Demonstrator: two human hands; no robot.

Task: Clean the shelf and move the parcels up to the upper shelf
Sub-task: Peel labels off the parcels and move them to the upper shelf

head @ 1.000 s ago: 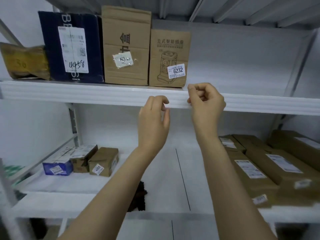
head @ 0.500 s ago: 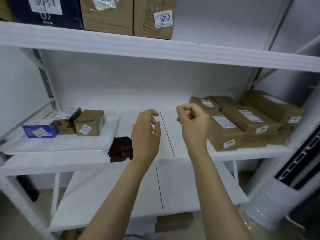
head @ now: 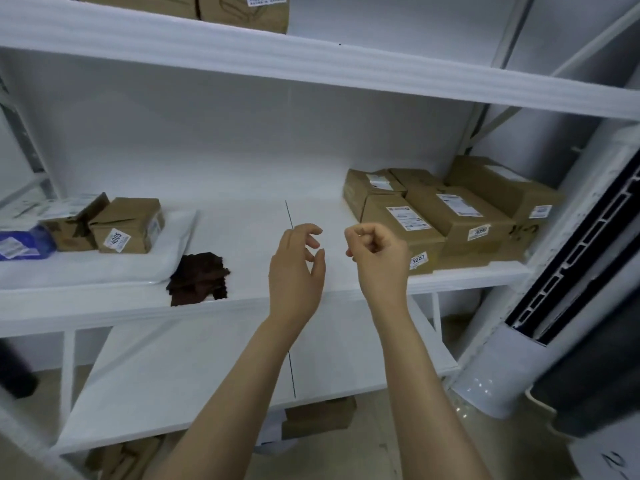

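1. A dark brown cloth (head: 199, 278) lies crumpled near the front edge of the middle shelf (head: 242, 220); the places below are given from it.
2. The left hand (head: 296, 268) hovers to the right of the cloth, over the shelf's front edge. It is released, with the fingers loosely curled, thumb and forefinger apart, and nothing in it.
3. The right hand (head: 379, 258) hangs further right of the cloth, just beside the left hand but not touching it. It is clenched into a fist, and nothing shows inside it.
4. Just left of the cloth lies a white foam sheet (head: 173, 251). On it sits a cardboard parcel labelled 4005 (head: 128, 225), with a second cardboard parcel (head: 74, 223) against its left side and a blue box (head: 20, 242) beyond that.
5. Well to the right of the cloth, past both hands, a cluster of cardboard parcels stands packed together on the same shelf. The parcel labelled 3007 (head: 401, 230) is at the front, the parcel labelled 3090 (head: 457, 216) is beside it, and others stand behind.
6. High above the cloth runs the upper shelf (head: 311, 60), where cardboard boxes (head: 242, 12) stand, cut off by the top of the view.
7. Below the cloth a lower shelf (head: 207, 375) juts forward.
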